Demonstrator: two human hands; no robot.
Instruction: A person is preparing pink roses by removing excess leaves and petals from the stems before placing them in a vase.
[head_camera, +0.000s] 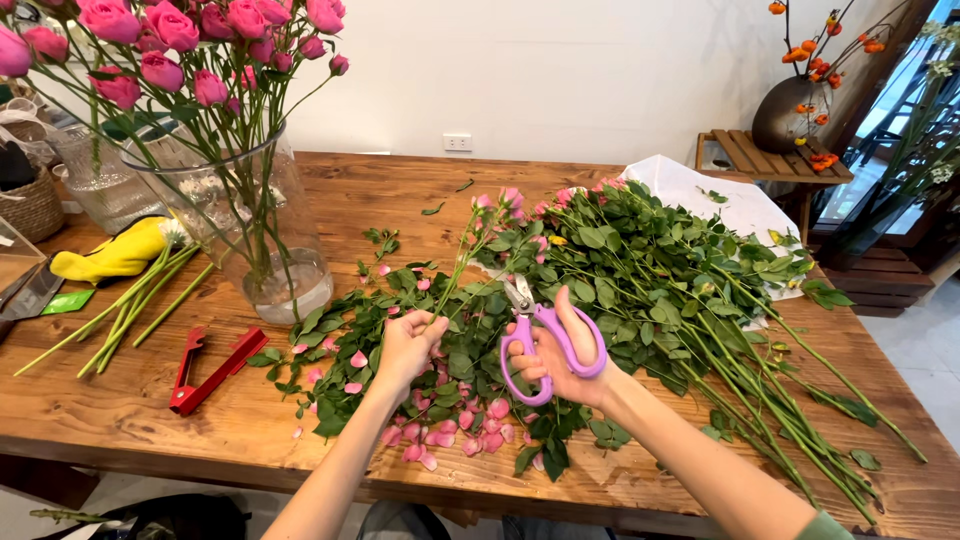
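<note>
My left hand (407, 342) is closed around the lower stem of a pink spray rose (487, 208), which rises up and to the right toward its small buds. My right hand (565, 352) grips purple-handled scissors (548, 338); the short metal blades point up-left toward the stem, close to my left hand. Both hands hover over a heap of cut green leaves (400, 300) and fallen pink petals (445, 430) on the wooden table (130, 410).
A big pile of leafy rose stems (680, 290) lies to the right on white paper (700, 190). At left stand a glass vase of pink roses (250, 210), a red stem stripper (210, 368), bare stems, a yellow glove (110, 255) and a basket.
</note>
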